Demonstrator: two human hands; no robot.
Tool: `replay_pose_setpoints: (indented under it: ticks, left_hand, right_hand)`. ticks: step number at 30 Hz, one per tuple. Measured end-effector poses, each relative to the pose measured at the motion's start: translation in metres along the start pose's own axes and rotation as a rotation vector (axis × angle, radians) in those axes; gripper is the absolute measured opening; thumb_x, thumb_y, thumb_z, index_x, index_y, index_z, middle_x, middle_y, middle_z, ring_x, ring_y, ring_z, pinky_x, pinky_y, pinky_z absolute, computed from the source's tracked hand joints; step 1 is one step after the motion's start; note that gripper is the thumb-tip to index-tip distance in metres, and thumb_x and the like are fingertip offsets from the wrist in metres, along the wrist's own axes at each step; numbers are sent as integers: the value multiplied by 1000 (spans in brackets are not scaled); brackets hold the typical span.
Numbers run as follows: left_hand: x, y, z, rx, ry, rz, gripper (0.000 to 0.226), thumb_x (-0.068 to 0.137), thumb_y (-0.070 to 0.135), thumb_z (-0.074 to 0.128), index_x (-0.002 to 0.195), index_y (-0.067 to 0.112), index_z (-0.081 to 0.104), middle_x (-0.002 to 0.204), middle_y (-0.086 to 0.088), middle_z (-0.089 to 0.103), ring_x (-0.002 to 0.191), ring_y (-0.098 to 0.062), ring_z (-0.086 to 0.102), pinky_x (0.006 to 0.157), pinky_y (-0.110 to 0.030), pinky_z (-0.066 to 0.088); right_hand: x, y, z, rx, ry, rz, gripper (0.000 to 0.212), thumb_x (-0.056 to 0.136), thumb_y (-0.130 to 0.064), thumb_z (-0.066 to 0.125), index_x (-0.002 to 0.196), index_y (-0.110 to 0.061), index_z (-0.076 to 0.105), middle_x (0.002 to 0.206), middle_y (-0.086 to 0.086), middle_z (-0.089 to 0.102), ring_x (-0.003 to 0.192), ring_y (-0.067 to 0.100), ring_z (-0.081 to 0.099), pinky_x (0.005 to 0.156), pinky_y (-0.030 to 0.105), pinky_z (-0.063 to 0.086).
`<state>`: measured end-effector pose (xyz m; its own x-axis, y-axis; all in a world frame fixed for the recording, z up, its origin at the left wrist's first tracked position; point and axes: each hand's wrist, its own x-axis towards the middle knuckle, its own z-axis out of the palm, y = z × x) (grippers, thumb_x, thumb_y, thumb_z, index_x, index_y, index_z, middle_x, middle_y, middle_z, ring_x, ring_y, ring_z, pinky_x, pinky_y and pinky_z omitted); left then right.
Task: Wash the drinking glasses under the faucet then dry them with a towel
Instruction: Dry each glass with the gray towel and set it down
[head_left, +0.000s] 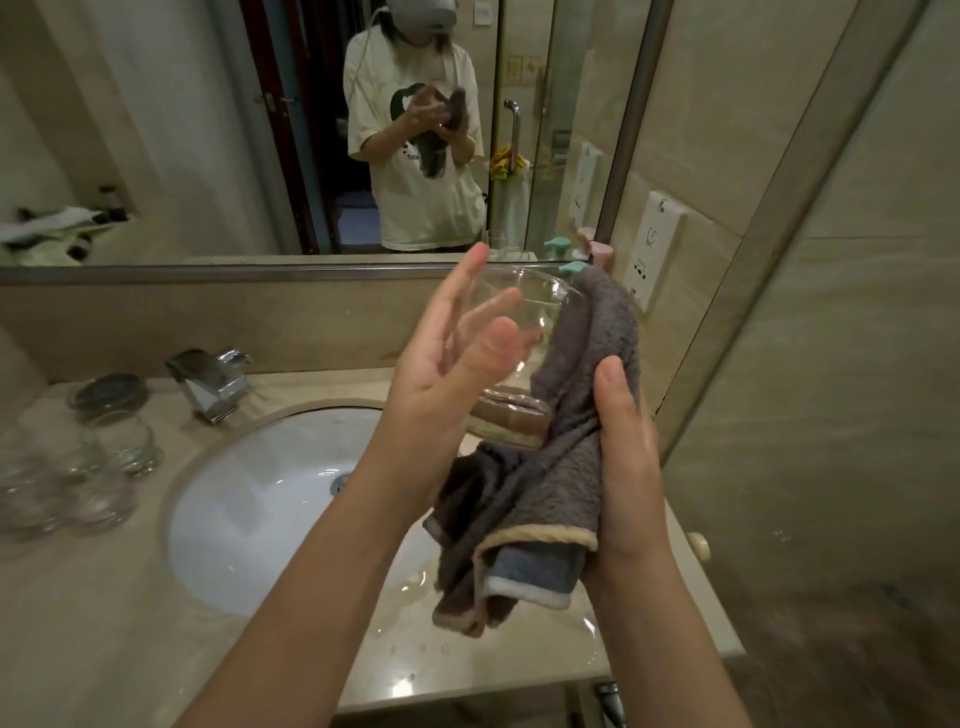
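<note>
Right hand (623, 457) grips the fuzzy grey towel (545, 499) wrapped around a clear drinking glass (524, 306); left hand (447, 353) fingers spread wide against it.

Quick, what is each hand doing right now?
Left hand: open, straight fingers against the glass.
Right hand: grips the grey towel.

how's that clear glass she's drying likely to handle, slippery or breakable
The glass is clear and looks thin-walled, so it would probably crack if dropped on the stone counter. Water drops lie on the counter, so the glass may be wet and slick. The left hand has straight fingers on it while the right hand backs it with the grey towel, which probably improves hold.
</note>
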<state>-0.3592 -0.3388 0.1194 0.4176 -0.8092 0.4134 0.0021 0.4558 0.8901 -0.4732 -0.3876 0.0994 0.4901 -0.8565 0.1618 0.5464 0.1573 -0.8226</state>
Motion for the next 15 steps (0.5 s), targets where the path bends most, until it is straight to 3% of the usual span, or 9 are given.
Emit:
replay_pose_setpoints:
  ticks: [3, 6, 9, 10, 12, 15]
  left_hand:
    - [-2, -3, -1, 14, 22, 13, 69, 71, 66, 65, 134, 53, 38, 145, -3, 49, 127, -19, 56, 108, -47, 43]
    - [-4, -6, -1, 328, 133, 156, 47, 87, 68, 46, 132, 57, 39, 145, 11, 44, 135, -8, 45, 108, -45, 43]
    - [-8, -5, 4, 444, 140, 155, 46, 89, 61, 49, 133, 56, 36, 140, 24, 43, 128, -1, 48, 103, -28, 47]
    - [-9, -4, 6, 435, 136, 148, 53, 84, 57, 56, 132, 56, 34, 141, 22, 42, 124, -1, 52, 99, -21, 47]
    - [-8, -3, 6, 354, 133, 140, 65, 78, 40, 71, 132, 51, 36, 143, 10, 44, 115, -7, 61, 96, -23, 51]
    - [-6, -3, 3, 32, 87, 65, 66, 76, 25, 74, 130, 46, 43, 137, -2, 53, 119, -15, 62, 94, -34, 54]
  right_hand:
    - [2, 2, 0, -33, 0, 13, 38, 85, -41, 59, 117, -20, 65, 111, 7, 72, 101, 27, 69, 81, 42, 56]
    - [5, 3, 1, -161, -10, -49, 38, 84, -38, 57, 118, -21, 63, 100, -1, 72, 90, 20, 70, 73, 37, 57]
    - [5, 3, 6, -276, -9, -144, 47, 84, -44, 60, 125, -19, 61, 110, -1, 71, 102, 17, 68, 85, 39, 56]
    - [4, 2, 8, -307, -15, -177, 53, 84, -45, 59, 129, -17, 58, 117, 1, 69, 110, 18, 65, 94, 42, 53]
    - [5, 1, 11, -322, -38, -203, 58, 85, -44, 57, 135, -15, 54, 127, 4, 64, 119, 22, 60, 102, 49, 47]
    - [9, -1, 6, -216, -49, -132, 44, 88, -40, 59, 127, -19, 60, 119, 4, 69, 111, 25, 65, 92, 47, 53]
